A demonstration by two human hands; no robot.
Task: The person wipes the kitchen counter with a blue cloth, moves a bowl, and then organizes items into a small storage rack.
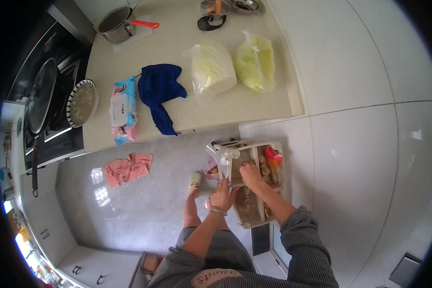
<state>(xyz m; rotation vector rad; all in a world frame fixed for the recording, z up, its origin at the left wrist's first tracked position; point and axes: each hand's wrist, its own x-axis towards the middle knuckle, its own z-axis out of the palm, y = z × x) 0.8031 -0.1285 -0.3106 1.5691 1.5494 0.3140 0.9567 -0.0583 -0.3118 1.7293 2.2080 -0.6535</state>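
A beige plastic rack (pixel 281 163) with divided compartments stands against the tiled wall. My right hand (pixel 251 174) reaches into its upper left compartment, fingers curled; whether they hold anything is hidden. At the rack's near left edge is my left hand (pixel 222 194), its fingers touching the rim and a clear plastic bag (pixel 223 157). Brown knobbly roots (pixel 263 167), apparently ginger, lie in the right compartment beside a red packet (pixel 272 154). Below my right hand, the lower compartment (pixel 246 201) has brownish residue on its bottom.
The counter (pixel 172 43) bears a blue cloth (pixel 162 90), wipes (pixel 123 109), a plastic-wrapped roll (pixel 214 68), a tied yellow-green bag (pixel 255 64), a watch (pixel 211 23) and a pot (pixel 117 27). Left are a pan (pixel 43 97) and a filled bowl (pixel 82 103). A pink cloth (pixel 127 168) lies on the floor.
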